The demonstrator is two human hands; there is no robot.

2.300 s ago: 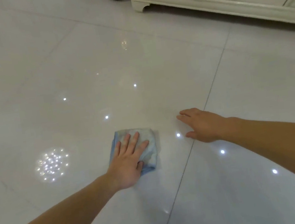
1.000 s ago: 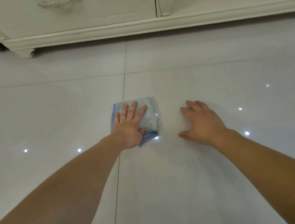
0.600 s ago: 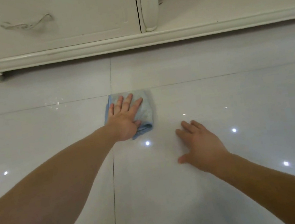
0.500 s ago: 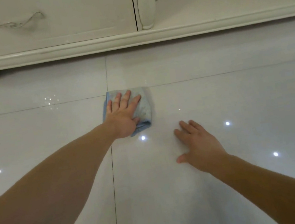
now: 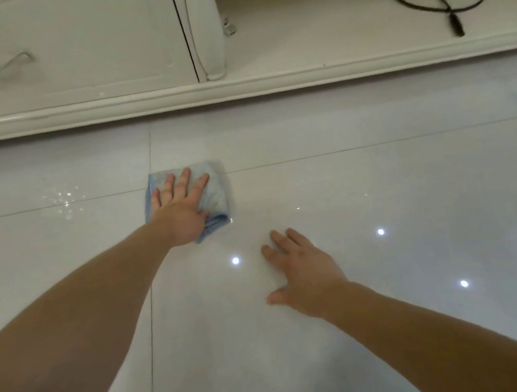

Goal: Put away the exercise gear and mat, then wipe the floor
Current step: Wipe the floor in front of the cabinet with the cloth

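Cloth (image 5: 214, 194) lies beneath left hand (image 5: 183, 213), centre frame, fingers (image 5: 186, 181) splayed flat, pressing; right hand (image 5: 308, 275), lower right, spread empty on floor (image 5: 397, 176).

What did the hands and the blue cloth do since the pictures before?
The left hand slid the blue cloth forward over the floor, closer to the white cabinet, and the right hand moved along beside it. Nothing was picked up or let go; both hands stay flat as before.

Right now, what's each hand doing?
Left hand: open, fingers flat, pressing the blue cloth on the floor.
Right hand: open, flat on the floor, holding nothing.
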